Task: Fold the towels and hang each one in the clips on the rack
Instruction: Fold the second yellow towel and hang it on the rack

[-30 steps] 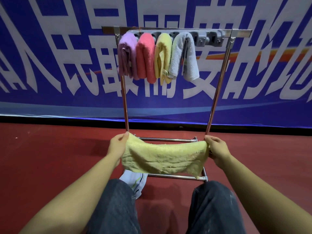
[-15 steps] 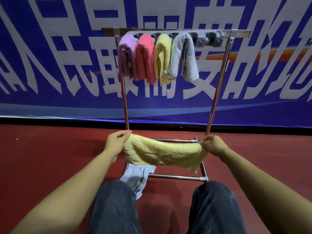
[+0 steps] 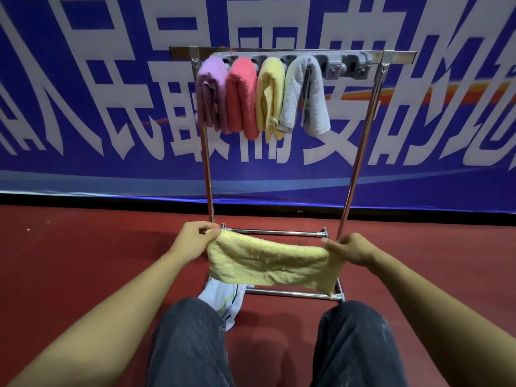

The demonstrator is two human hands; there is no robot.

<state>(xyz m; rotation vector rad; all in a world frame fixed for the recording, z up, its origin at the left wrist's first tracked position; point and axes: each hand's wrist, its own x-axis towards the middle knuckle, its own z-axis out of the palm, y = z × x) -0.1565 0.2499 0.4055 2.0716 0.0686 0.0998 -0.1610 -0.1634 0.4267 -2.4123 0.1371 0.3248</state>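
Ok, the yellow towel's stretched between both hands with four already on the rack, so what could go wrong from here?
1. The held towel sags in the middle; the left hand and right hand pinch only its ends, so a fold may come out uneven.
2. The grey towel hangs splayed beside the free clips; reaching in could knock it loose.
3. A white cloth by the rack base could get overlooked.

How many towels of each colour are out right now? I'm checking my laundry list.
Purple towel: 1
Pink towel: 1
Yellow: 2, hanging yellow towel, held yellow towel
Grey towel: 1
Pale cloth on floor: 1
Total: 6
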